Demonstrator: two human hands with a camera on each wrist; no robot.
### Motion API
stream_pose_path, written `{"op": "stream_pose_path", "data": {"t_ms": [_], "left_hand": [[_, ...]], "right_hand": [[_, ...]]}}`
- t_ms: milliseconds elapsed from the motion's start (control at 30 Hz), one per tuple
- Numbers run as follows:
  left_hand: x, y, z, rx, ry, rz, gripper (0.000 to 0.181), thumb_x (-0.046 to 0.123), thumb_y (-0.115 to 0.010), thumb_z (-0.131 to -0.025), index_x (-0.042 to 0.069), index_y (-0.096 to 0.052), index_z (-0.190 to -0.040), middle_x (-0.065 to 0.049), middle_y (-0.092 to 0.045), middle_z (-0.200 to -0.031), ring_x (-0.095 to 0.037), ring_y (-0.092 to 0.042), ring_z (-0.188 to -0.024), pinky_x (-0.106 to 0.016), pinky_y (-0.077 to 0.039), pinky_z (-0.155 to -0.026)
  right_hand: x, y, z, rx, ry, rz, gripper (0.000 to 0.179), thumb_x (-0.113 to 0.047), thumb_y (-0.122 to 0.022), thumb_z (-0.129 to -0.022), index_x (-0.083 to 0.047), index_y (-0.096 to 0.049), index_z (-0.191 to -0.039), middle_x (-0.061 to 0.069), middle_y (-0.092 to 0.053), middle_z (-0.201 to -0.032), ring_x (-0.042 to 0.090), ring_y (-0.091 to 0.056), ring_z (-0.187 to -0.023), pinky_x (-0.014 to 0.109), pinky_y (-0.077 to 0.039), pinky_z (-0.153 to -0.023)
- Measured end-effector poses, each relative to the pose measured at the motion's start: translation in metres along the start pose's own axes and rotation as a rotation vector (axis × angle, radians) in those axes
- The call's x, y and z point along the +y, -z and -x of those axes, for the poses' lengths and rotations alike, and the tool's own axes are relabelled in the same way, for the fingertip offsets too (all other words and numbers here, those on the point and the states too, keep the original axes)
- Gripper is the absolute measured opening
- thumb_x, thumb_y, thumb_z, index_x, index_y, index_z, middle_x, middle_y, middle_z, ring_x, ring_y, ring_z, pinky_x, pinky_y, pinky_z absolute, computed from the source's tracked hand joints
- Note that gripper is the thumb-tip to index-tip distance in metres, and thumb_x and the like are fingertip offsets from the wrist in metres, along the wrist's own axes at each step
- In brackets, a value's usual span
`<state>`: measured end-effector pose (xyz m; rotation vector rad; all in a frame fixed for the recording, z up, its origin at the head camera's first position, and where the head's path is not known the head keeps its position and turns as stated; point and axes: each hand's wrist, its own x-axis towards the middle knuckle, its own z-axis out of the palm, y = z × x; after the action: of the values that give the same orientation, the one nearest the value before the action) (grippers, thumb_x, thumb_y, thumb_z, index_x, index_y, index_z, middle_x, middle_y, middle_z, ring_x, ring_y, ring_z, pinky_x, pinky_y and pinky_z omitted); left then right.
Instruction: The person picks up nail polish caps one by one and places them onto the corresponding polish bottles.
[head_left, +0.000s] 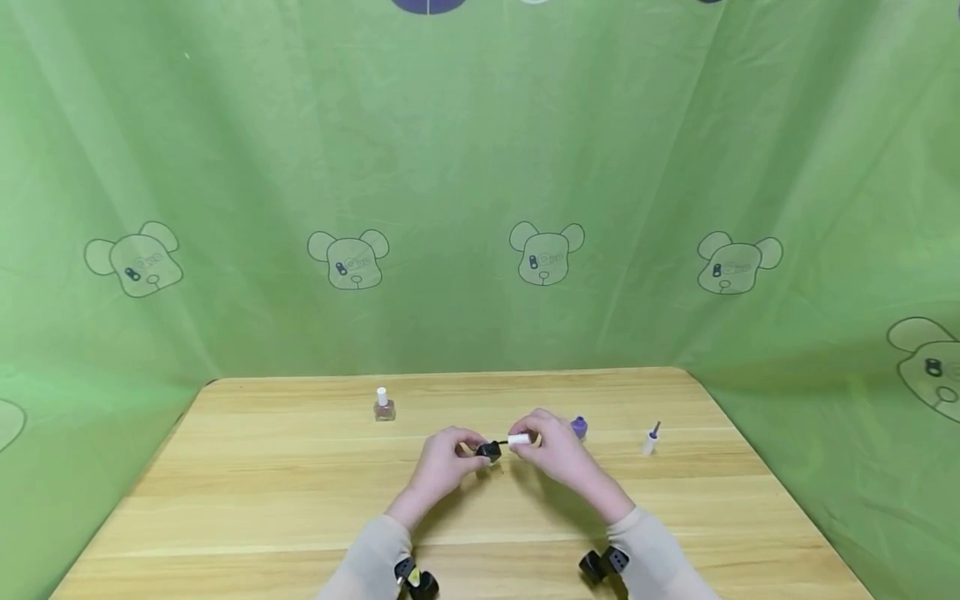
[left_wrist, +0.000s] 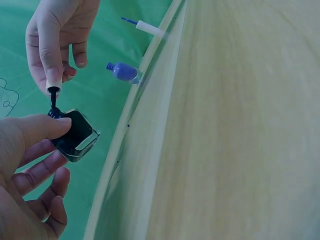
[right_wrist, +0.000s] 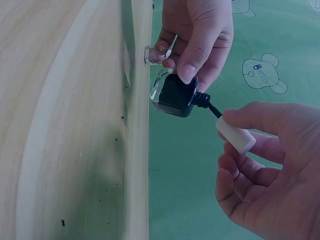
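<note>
My left hand [head_left: 442,461] pinches a small square bottle of black nail polish [right_wrist: 176,95] between thumb and fingers, tilted with its neck toward the right hand. With thumb and fingertips, my right hand [head_left: 555,450] grips the white brush cap [right_wrist: 236,134]. Its dark brush stem [left_wrist: 53,100] reaches to the bottle's threaded mouth; the brush tip is hidden there. Just beyond the right hand stands an uncapped purple nail polish bottle [left_wrist: 123,71], partly covered by that hand in the head view.
A white brush cap with a purple brush [head_left: 652,438] stands upright at the right. Toward the back left is a capped mauve nail polish bottle [head_left: 385,409]. Small dark specks [right_wrist: 122,117] dot the wooden table [head_left: 262,492]. A green curtain [head_left: 450,167] hangs behind it.
</note>
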<state>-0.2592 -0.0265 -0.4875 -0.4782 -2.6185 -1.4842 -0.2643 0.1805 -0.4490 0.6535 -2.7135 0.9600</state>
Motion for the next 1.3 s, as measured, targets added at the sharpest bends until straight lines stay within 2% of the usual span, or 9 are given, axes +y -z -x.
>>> {"op": "stream_pose_path", "data": {"t_ms": [433, 600, 833, 1000, 1100, 1200, 1300], "left_hand": [[0.004, -0.007, 0.003, -0.01, -0.058, -0.056, 0.021, 0.017, -0.08, -0.078, 0.012, -0.073, -0.097, -0.004, -0.068, -0.093, -0.004, -0.053, -0.068, -0.018, -0.046, -0.057], [0.006, -0.009, 0.004, -0.021, -0.079, -0.077, 0.02, 0.017, -0.08, -0.078, 0.013, -0.074, -0.096, -0.002, -0.068, -0.091, -0.002, -0.053, -0.07, -0.018, -0.046, -0.06], [0.004, -0.011, 0.004, -0.031, -0.088, -0.09, 0.019, 0.017, -0.08, -0.077, 0.013, -0.074, -0.095, -0.001, -0.067, -0.087, -0.001, -0.051, -0.066, -0.017, -0.044, -0.058], [0.001, -0.01, 0.002, -0.027, -0.066, -0.013, 0.021, 0.018, -0.08, -0.078, 0.013, -0.074, -0.096, -0.003, -0.071, -0.092, -0.005, -0.054, -0.065, -0.018, -0.045, -0.055], [0.0, -0.007, 0.001, -0.023, -0.048, 0.043, 0.023, 0.019, -0.081, -0.078, 0.011, -0.074, -0.098, -0.006, -0.072, -0.095, -0.007, -0.055, -0.064, -0.019, -0.046, -0.054], [-0.001, -0.005, 0.0, -0.021, -0.016, 0.091, 0.025, 0.02, -0.08, -0.078, 0.011, -0.074, -0.1, -0.007, -0.071, -0.097, -0.007, -0.055, -0.065, -0.02, -0.046, -0.056], [-0.002, -0.003, 0.0, -0.023, 0.022, 0.125, 0.026, 0.021, -0.08, -0.078, 0.012, -0.074, -0.102, -0.006, -0.071, -0.098, -0.007, -0.055, -0.066, -0.02, -0.045, -0.057]], "right_hand": [[-0.007, -0.002, 0.002, -0.076, 0.022, 0.028, 0.011, -0.011, -0.074, -0.081, -0.012, -0.072, -0.092, -0.002, -0.061, -0.09, 0.01, -0.052, -0.083, 0.022, -0.044, -0.072], [-0.009, -0.004, 0.003, -0.1, 0.044, 0.066, 0.01, -0.01, -0.074, -0.081, -0.012, -0.072, -0.091, -0.003, -0.06, -0.089, 0.009, -0.054, -0.083, 0.023, -0.048, -0.074], [-0.008, -0.005, 0.004, -0.122, 0.071, 0.102, 0.015, -0.008, -0.075, -0.08, -0.01, -0.071, -0.094, -0.003, -0.06, -0.09, 0.009, -0.056, -0.082, 0.024, -0.052, -0.076], [-0.005, -0.004, 0.003, -0.101, 0.045, 0.019, 0.032, -0.015, -0.076, -0.081, -0.008, -0.068, -0.112, 0.003, -0.064, -0.099, 0.014, -0.058, -0.089, 0.024, -0.05, -0.075], [-0.001, -0.002, 0.002, -0.069, 0.041, -0.058, 0.041, -0.019, -0.076, -0.082, -0.008, -0.064, -0.12, 0.007, -0.066, -0.108, 0.02, -0.059, -0.096, 0.031, -0.053, -0.078], [0.003, -0.003, 0.0, -0.042, 0.027, -0.162, 0.045, -0.02, -0.075, -0.083, -0.008, -0.062, -0.124, 0.009, -0.067, -0.116, 0.024, -0.062, -0.102, 0.037, -0.054, -0.084], [0.008, -0.005, -0.002, -0.033, -0.005, -0.289, 0.047, -0.02, -0.075, -0.084, -0.009, -0.06, -0.127, 0.011, -0.067, -0.121, 0.027, -0.062, -0.11, 0.038, -0.054, -0.089]]}}
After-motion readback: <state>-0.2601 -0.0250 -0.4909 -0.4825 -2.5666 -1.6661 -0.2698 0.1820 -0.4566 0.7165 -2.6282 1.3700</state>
